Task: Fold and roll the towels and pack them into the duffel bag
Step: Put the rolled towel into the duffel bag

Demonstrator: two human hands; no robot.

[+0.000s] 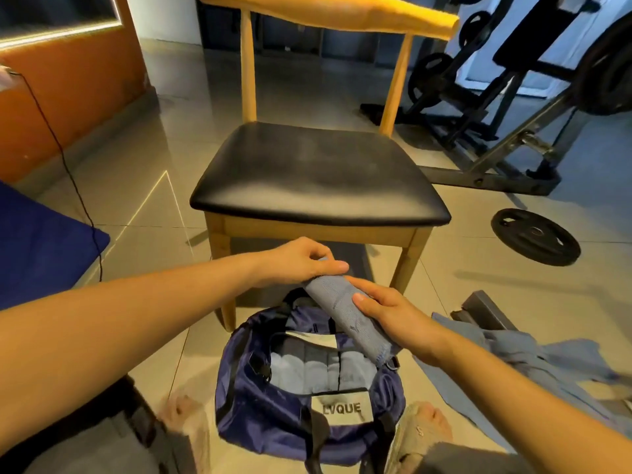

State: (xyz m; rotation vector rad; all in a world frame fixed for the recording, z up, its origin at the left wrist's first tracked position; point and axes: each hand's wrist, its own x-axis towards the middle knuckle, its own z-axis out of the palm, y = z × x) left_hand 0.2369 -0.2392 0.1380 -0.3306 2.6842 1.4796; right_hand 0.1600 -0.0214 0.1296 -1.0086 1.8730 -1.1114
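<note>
Above the open duffel bag (246, 405) at 6 o'clock, the rolled towel (342, 313) slants between both hands — left hand (301, 263) pinching its far end, right hand (390, 311) curled round its middle. Unsupported, the near end could unroll or snag the bag's rim.

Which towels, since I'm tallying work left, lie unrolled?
The crumpled heap on the floor right of the duffel bag; the towel in the left hand and right hand is rolled, like the packed towels.
</note>
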